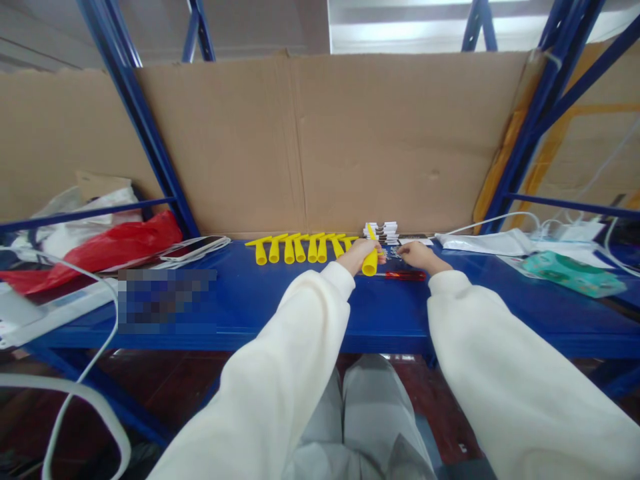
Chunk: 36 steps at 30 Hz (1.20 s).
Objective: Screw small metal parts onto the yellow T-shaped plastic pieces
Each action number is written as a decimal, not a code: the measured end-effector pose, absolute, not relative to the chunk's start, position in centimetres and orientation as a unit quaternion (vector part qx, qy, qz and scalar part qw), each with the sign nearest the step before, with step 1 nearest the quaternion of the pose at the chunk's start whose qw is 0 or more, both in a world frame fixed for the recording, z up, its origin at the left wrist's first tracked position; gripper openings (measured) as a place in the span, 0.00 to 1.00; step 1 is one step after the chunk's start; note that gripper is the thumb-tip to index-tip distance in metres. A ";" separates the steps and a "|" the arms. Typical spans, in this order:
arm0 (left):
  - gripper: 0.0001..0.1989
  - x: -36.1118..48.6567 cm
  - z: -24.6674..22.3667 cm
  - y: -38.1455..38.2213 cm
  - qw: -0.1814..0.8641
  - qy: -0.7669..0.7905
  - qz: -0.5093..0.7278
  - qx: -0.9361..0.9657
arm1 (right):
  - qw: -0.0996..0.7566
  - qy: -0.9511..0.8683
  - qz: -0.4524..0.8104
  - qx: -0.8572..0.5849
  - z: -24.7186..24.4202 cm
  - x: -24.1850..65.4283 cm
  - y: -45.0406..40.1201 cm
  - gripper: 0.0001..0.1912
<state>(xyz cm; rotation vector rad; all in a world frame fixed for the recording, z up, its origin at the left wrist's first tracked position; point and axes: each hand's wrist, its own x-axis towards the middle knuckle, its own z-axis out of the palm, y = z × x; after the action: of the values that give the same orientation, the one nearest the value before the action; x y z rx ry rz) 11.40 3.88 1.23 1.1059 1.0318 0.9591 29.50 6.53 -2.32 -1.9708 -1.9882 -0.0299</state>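
Gripping a yellow tube (370,264) running near-to-far, the left hand (357,255) lies left of small parts (391,255); the right hand (421,256), nearer them, is curled, any hold unclear.

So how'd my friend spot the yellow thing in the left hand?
On the blue table, follow the row of yellow pieces rightward to the left hand. The yellow piece there is the only one held; its neighbours lie on the table.

Seemingly a workshop: a blue bench (240,297), cardboard (375,140) behind it, yellow parts (289,252) and a red tool (406,275) on it.
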 end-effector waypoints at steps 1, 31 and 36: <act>0.12 10.6 1.7 3.7 0.598 0.464 0.415 0.506 | 0.168 -0.708 -0.005 -0.686 -2.4 29.6 6.7 0.19; 0.40 -0.7 0.6 0.9 0.418 0.530 0.432 0.598 | 0.118 -0.675 -0.006 -0.728 -0.5 29.4 4.0 0.17; 0.41 -0.7 0.0 1.2 0.424 0.548 0.410 0.593 | 0.094 -0.676 -0.005 -0.731 -0.7 29.1 4.1 0.16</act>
<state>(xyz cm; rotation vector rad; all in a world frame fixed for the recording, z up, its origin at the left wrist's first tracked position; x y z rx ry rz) -0.69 1.25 0.04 1.4849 1.3707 1.0271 29.15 4.09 -0.70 -2.1694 -2.0053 -0.0140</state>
